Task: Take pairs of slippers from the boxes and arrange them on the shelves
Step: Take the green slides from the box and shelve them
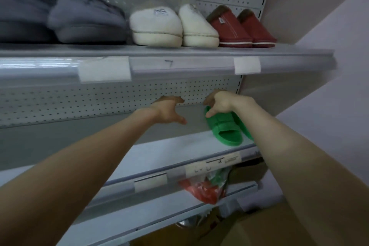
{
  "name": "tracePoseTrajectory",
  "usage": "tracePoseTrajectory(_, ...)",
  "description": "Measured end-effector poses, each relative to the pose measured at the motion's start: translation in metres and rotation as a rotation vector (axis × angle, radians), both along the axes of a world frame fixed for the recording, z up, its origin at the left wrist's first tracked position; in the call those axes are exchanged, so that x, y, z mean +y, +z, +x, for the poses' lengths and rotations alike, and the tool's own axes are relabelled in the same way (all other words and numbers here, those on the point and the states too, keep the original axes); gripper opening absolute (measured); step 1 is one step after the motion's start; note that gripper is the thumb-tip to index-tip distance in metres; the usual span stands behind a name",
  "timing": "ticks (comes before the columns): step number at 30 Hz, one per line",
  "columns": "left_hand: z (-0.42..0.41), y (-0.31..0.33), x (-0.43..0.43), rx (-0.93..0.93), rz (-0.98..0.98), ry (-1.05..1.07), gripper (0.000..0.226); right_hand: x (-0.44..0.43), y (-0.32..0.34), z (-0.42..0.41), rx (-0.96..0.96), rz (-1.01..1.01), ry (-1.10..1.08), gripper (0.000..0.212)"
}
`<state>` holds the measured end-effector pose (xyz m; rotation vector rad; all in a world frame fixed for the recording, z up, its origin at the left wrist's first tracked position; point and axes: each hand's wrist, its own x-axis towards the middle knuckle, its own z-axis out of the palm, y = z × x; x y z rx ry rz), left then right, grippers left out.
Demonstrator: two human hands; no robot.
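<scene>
A pair of fluffy green slippers [225,126] lies on the middle shelf [159,154] at its right end, with the openings facing me. My right hand [219,102] is at the far toe end of the left green slipper, thumb on its top and fingers curled over its far edge. My left hand [169,109] hovers over the bare shelf just left of the slippers, fingers spread and holding nothing. On the top shelf [179,52] stand a grey pair [85,18], a cream pair [171,26] and a red pair [241,28].
A perforated back panel [99,96] closes the rear of the shelves. A plastic bag with red and green slippers [207,187] lies on a lower shelf. Cardboard boxes [249,225] stand on the floor at lower right. A wall [329,66] borders the right side.
</scene>
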<state>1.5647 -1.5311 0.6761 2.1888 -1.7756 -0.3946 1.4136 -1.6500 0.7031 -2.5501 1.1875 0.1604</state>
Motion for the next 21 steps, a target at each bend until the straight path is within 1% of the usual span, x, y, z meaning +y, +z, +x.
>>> tracePoseTrajectory(6,0.039,-0.013,0.123,-0.030,0.005,0.047,0.079,0.115,-0.016,0.038,-0.009,0.041,0.059,0.059)
tracePoseTrajectory(9,0.059,-0.032,0.188,-0.037,0.041,0.081,0.078,0.170,-0.037,0.057,0.006,0.038,0.100,0.058)
tracePoseTrajectory(12,0.076,-0.054,0.249,-0.026,0.101,0.125,0.080,0.220,-0.067,0.080,0.034,0.077,0.143,0.058)
tracePoseTrajectory(16,0.094,-0.098,0.321,0.019,0.203,0.174,0.080,0.282,-0.116,0.107,0.058,0.175,0.203,0.057)
tracePoseTrajectory(21,0.111,-0.172,0.389,0.122,0.335,0.230,0.081,0.338,-0.193,0.124,0.137,0.308,0.256,0.058)
